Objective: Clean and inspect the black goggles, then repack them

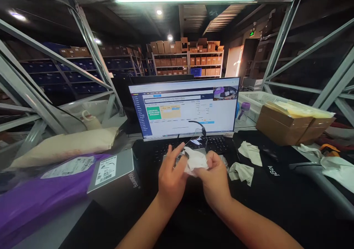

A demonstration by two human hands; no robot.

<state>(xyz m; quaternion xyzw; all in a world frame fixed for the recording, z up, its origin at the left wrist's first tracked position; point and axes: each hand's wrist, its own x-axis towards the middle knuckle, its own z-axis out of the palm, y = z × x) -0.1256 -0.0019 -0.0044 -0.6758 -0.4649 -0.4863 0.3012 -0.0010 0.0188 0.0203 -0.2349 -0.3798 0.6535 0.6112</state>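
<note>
A pair of glasses with a dark temple and a clear lens is held up in front of the monitor. A crumpled white tissue covers its lower part. My left hand is closed around the left side of the tissue and glasses, with some fingers raised. My right hand pinches the tissue from the right, thumb and fingers pressed together. What lies under the tissue is hidden. Two used tissues, an upper one and a lower one, lie on the black mat to the right.
Behind the hands stand a keyboard and a lit monitor. On the left lie a labelled grey box and a purple bag. A cardboard box, a white basket and a grey handheld device are at the right.
</note>
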